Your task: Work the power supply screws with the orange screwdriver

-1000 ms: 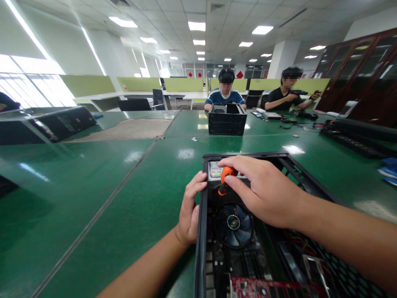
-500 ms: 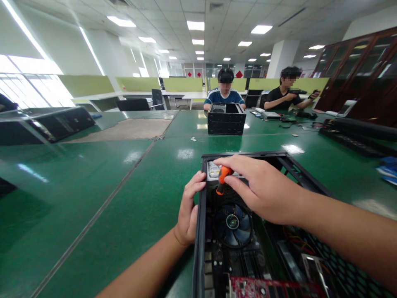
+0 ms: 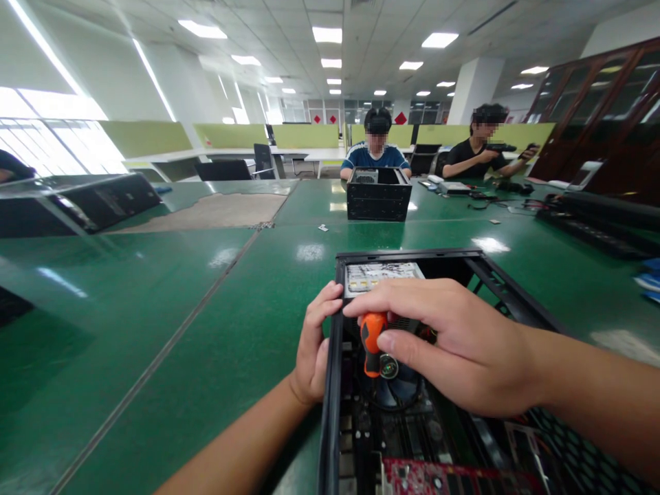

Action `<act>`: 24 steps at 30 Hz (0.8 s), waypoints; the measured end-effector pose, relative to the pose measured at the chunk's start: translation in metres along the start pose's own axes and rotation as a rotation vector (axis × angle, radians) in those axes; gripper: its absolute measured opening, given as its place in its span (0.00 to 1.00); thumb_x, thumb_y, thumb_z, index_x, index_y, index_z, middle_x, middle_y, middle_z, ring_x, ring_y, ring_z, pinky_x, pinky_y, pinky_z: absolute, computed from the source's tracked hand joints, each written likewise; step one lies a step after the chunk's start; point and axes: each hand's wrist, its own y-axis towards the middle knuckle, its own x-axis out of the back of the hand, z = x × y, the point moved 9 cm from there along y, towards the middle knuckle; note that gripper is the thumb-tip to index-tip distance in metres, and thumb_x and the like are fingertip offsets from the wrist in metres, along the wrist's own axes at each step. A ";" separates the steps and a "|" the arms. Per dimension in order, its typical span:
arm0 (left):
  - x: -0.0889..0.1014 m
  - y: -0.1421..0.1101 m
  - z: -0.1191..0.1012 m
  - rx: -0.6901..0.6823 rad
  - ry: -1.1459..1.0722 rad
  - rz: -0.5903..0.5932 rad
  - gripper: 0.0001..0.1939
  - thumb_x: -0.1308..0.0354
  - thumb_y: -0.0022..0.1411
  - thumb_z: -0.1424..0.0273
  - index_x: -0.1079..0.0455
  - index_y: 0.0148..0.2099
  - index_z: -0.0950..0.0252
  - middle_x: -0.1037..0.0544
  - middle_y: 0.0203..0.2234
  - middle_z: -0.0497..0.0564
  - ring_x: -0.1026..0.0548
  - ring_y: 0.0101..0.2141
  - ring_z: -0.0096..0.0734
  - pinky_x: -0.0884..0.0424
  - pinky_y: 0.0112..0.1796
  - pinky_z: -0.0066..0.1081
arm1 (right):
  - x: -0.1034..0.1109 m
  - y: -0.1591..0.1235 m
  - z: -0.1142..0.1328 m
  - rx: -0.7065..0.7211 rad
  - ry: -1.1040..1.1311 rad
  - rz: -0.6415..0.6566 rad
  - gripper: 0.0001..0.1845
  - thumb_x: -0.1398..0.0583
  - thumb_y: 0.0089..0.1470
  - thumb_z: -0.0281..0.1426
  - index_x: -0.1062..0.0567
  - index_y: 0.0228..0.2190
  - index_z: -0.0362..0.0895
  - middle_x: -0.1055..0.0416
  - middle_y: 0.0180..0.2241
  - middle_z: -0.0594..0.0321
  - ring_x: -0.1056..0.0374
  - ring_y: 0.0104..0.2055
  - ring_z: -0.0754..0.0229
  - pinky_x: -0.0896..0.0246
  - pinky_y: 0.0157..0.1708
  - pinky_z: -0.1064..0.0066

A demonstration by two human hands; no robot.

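A black computer case [image 3: 333,385] lies in front of me with its side uncovered. My left hand [image 3: 315,347] grips the case's left wall, fingertips over the rim. An orange and grey screwdriver [image 3: 372,344] points downward in my right hand [image 3: 454,340], pinched between thumb and fingers. Its handle is over the round cooling fan [image 3: 394,393], and where its tip rests I cannot tell. The labelled power supply [image 3: 384,273] sits at the far end of the case. A red circuit card [image 3: 443,476] lies at the near end.
Across the green table [image 3: 206,350] a person [image 3: 375,148] sits behind another black case [image 3: 378,196]. Further right, a second person [image 3: 479,148] holds a dark tool. More computer parts [image 3: 592,220] lie at the right, and a black case [image 3: 108,199] at the left.
My right hand has brought the screwdriver nearer to me, from beside the power supply to over the fan. More of the power supply label shows. My left hand keeps its hold.
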 end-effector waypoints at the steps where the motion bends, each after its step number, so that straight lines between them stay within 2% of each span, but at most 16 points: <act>1: 0.000 -0.001 0.000 0.001 -0.001 -0.005 0.28 0.40 0.93 0.54 0.26 0.87 0.44 0.18 0.84 0.51 0.19 0.84 0.60 0.22 0.87 0.65 | -0.001 0.000 -0.002 -0.009 -0.003 0.005 0.20 0.37 0.77 0.23 0.09 0.59 0.47 0.03 0.56 0.54 0.06 0.55 0.49 0.11 0.62 0.57; 8: 0.000 -0.003 0.003 0.008 -0.054 -0.010 0.28 0.36 0.92 0.55 0.25 0.86 0.47 0.18 0.85 0.51 0.20 0.85 0.60 0.24 0.88 0.62 | -0.003 0.001 -0.005 0.013 0.009 0.003 0.18 0.37 0.78 0.23 0.11 0.58 0.47 0.03 0.57 0.54 0.07 0.58 0.49 0.12 0.65 0.56; 11: 0.000 -0.003 0.004 0.012 -0.102 -0.017 0.28 0.33 0.90 0.55 0.23 0.85 0.48 0.18 0.84 0.53 0.21 0.85 0.61 0.27 0.89 0.61 | -0.006 0.002 -0.002 0.073 0.006 0.018 0.18 0.37 0.79 0.24 0.11 0.61 0.42 0.04 0.54 0.50 0.08 0.53 0.48 0.11 0.59 0.56; 14: 0.000 -0.001 0.004 0.016 -0.115 -0.027 0.27 0.33 0.91 0.55 0.23 0.84 0.48 0.17 0.83 0.54 0.20 0.84 0.61 0.26 0.87 0.62 | -0.008 0.002 0.000 0.107 -0.008 0.011 0.18 0.37 0.78 0.23 0.11 0.61 0.36 0.04 0.53 0.46 0.08 0.53 0.48 0.12 0.60 0.58; 16: -0.001 0.001 0.001 -0.018 -0.093 -0.021 0.27 0.35 0.92 0.54 0.24 0.85 0.48 0.17 0.83 0.55 0.20 0.84 0.59 0.24 0.86 0.63 | -0.009 0.001 0.001 0.124 -0.019 -0.001 0.15 0.34 0.79 0.24 0.11 0.59 0.36 0.04 0.53 0.46 0.08 0.53 0.48 0.14 0.59 0.59; 19: 0.000 0.004 -0.002 -0.066 -0.059 -0.017 0.27 0.38 0.93 0.53 0.24 0.86 0.48 0.16 0.82 0.56 0.19 0.83 0.56 0.22 0.84 0.60 | -0.011 0.000 -0.002 0.112 -0.042 0.005 0.06 0.27 0.80 0.31 0.10 0.53 0.41 0.04 0.49 0.51 0.09 0.48 0.49 0.17 0.53 0.62; 20: 0.000 0.005 -0.002 -0.067 -0.047 -0.021 0.27 0.38 0.94 0.53 0.24 0.86 0.48 0.16 0.81 0.56 0.18 0.83 0.55 0.21 0.84 0.59 | -0.012 0.000 -0.003 0.101 -0.049 0.015 0.07 0.24 0.80 0.34 0.10 0.50 0.43 0.05 0.46 0.53 0.11 0.46 0.50 0.19 0.50 0.63; 24: 0.002 0.005 0.000 -0.069 -0.017 -0.031 0.27 0.39 0.94 0.53 0.23 0.85 0.50 0.15 0.80 0.58 0.17 0.82 0.56 0.20 0.82 0.60 | -0.017 0.001 -0.006 0.073 -0.053 0.054 0.20 0.18 0.76 0.44 0.13 0.40 0.44 0.10 0.37 0.60 0.18 0.36 0.57 0.28 0.41 0.68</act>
